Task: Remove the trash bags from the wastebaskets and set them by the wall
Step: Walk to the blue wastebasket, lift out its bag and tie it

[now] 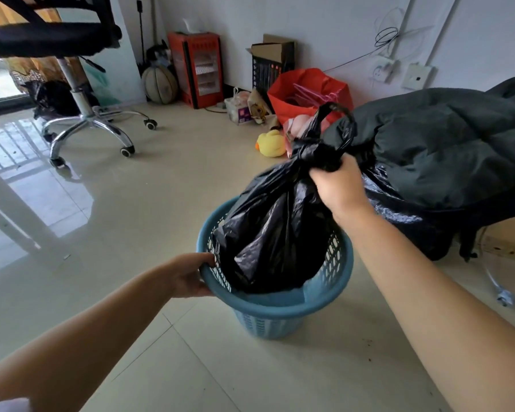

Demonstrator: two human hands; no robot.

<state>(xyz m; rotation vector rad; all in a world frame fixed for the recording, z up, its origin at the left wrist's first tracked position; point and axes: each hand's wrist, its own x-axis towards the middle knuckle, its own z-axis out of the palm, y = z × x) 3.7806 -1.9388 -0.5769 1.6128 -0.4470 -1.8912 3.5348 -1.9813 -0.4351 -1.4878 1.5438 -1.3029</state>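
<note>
Risking the blue wastebasket (275, 307) tipping or lifting along if the bag's belly is catching on the mesh wall. Gripping the knotted neck of the black trash bag (275, 233) with right hand (338, 185), bag hanging below it, half inside the basket. Holding the rim with left hand (191, 275), fingers curled over it.

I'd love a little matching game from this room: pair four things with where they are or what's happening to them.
Things:
1. black trash bag
2. blue wastebasket
3. yellow toy duck
4. office chair

States:
A. lies on the floor by the red bag
B. its knotted top is gripped by the right hand
C. stands on casters at the left
D. its rim is held by the left hand

Pairs: 1-B, 2-D, 3-A, 4-C
</note>
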